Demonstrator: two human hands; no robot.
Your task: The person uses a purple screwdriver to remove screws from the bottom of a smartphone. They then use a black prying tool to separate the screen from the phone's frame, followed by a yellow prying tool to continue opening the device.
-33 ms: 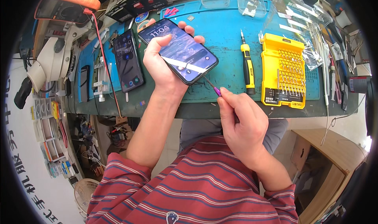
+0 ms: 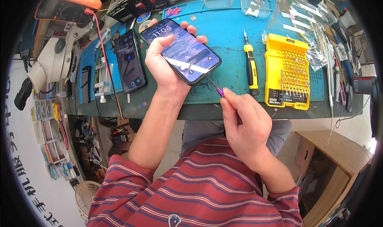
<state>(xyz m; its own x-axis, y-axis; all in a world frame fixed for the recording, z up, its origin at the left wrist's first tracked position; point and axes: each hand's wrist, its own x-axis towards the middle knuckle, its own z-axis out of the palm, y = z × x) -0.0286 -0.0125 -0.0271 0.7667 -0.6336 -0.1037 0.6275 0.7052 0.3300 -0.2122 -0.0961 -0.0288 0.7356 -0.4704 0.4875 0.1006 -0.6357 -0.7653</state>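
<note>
Blue mat (image 2: pixel 229 43), 1 held phone (image 2: pixel 184 50): blk-rimmed, lit purplish scrn (image 2: pixel 187 53).

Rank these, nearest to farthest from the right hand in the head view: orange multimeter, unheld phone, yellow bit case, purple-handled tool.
1. Purple-handled tool: in the right hand.
2. Yellow bit case: ahead, rightward.
3. Unheld phone: left, beyond the left hand.
4. Orange multimeter: far upper left.

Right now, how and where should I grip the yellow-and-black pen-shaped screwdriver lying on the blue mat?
Probably take the screwdriver by its thick handle, from above and the person's side: it lies flat, handle toward the person, thin metal tip pointing away, with the yellow plastic bit case close on its right.
</note>
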